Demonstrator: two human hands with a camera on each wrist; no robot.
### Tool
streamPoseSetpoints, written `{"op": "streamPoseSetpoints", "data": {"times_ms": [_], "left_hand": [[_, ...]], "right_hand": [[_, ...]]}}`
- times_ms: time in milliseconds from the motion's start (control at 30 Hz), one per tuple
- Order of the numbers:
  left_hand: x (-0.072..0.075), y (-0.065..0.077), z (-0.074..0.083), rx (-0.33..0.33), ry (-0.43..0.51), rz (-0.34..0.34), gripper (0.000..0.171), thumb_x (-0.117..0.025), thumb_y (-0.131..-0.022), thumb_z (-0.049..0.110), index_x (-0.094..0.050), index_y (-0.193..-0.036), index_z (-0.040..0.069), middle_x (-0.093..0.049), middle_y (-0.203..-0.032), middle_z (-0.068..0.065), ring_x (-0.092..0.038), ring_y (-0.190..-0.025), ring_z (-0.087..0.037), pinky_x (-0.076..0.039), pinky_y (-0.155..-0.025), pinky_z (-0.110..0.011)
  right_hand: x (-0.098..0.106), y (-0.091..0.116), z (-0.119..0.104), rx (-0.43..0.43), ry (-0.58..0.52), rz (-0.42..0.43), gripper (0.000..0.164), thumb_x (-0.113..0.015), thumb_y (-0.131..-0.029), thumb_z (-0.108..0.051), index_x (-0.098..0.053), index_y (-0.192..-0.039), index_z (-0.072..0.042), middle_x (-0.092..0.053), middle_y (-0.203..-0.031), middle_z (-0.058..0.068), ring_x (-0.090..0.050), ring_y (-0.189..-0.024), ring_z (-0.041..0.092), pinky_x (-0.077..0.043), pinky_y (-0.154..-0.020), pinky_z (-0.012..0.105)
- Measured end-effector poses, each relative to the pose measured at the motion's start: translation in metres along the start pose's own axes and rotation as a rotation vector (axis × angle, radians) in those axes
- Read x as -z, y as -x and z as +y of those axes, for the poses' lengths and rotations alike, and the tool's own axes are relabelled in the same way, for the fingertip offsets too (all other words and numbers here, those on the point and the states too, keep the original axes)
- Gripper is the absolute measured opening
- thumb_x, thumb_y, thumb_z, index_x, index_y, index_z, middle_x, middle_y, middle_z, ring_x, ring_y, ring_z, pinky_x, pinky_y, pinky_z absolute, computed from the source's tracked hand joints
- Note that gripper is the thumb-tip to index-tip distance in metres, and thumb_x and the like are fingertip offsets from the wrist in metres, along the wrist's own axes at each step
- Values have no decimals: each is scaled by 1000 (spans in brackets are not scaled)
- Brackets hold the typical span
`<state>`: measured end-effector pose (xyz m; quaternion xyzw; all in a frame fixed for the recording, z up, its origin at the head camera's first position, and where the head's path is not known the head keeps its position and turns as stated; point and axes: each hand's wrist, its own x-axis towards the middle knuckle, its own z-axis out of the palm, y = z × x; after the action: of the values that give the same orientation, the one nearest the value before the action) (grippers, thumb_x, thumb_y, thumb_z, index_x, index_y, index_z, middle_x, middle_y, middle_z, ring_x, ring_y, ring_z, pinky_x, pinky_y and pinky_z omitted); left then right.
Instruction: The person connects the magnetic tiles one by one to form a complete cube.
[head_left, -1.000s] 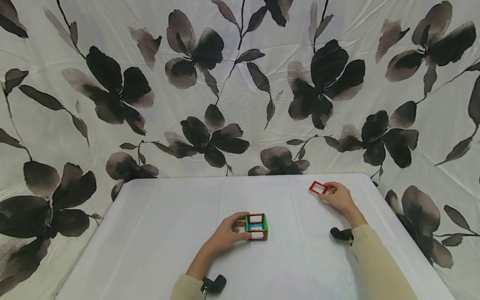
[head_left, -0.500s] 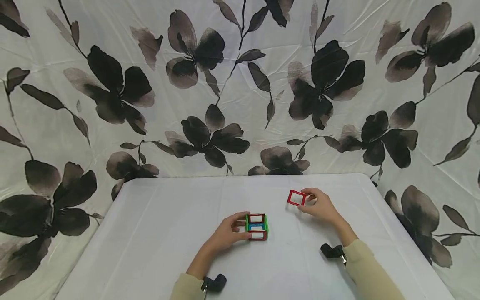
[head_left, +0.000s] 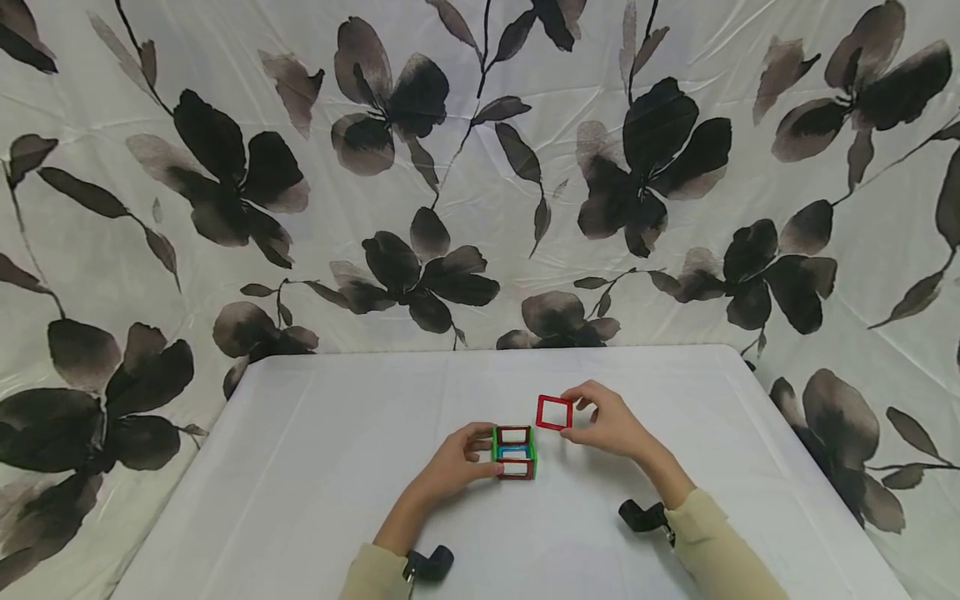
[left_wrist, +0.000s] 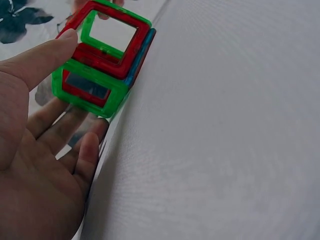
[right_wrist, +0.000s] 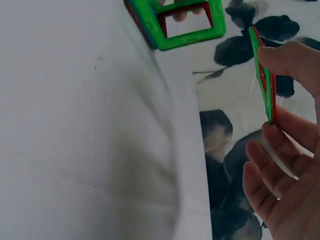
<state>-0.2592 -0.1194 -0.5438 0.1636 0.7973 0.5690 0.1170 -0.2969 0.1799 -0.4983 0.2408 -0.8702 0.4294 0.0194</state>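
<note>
A small open box of magnetic tiles [head_left: 514,462], with green sides, red front and back and a blue base, stands on the white table. My left hand [head_left: 453,462] grips it from the left; the left wrist view has the thumb on the red tile [left_wrist: 102,61] and the fingers by the green side. Right of the box and a little farther back, my right hand [head_left: 611,423] pinches a square red-framed magnetic tile [head_left: 554,427] between thumb and fingers. Seen edge-on in the right wrist view, this held tile [right_wrist: 268,82] shows both red and green along its edge, apart from the box.
White cloth covers the table [head_left: 315,467], whose far edge meets a hanging floral curtain [head_left: 525,192]. A black wrist camera [head_left: 431,564] sits on the left wrist, and another black camera [head_left: 640,516] on the right one.
My right hand has brought the red-framed tile leftward and nearer from the far right, turning it more upright beside the box. My left hand has stayed on the box.
</note>
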Motion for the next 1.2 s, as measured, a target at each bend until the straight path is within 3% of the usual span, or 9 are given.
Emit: {"op": "streamPoseSetpoints", "data": {"times_ms": [133,400,667,933,1200], "left_hand": [[0,0,0,14,-6,0,61,-79,-83,23,-51,-136,11,-56,-131,-5,-56,-117,-23,-42,-96,-45],[0,-1,-2,6,-13,2,62,-79,-84,25,-50,-137,11,-56,-132,-5,-56,-117,-22,-43,-96,-45],[-1,-2,-3,0,-23,-5,62,-79,-84,26,-51,-137,10,-58,-130,-5,-57,-114,-22,-43,-94,-46],[-1,-2,-3,-11,-18,3,59,-79,-83,23,-53,-135,12,-58,-130,-6,-58,-115,-22,-43,-94,-46],[-1,-1,-2,2,-13,2,60,-79,-83,23,-52,-135,12,-58,-129,-5,-58,-114,-21,-43,-94,-45]], "right_hand": [[-6,-1,-11,30,-19,-33,47,-85,-73,-19,-65,-115,-13,-62,-110,10,-56,-98,32,-49,-74,39],[-19,-3,-24,68,-32,-72,49,-86,-73,-25,-65,-117,-15,-62,-110,3,-57,-97,25,-51,-74,38],[-26,-2,-31,81,-73,-95,49,-86,-73,-22,-65,-116,-12,-63,-110,10,-58,-96,29,-49,-74,36],[-34,-2,-31,120,-44,-88,48,-87,-72,-27,-67,-114,-16,-62,-105,-4,-55,-93,18,-48,-76,35],[-39,-2,-34,104,-54,-106,47,-86,-72,-25,-66,-115,-17,-60,-104,-7,-54,-96,18,-47,-79,37]]}}
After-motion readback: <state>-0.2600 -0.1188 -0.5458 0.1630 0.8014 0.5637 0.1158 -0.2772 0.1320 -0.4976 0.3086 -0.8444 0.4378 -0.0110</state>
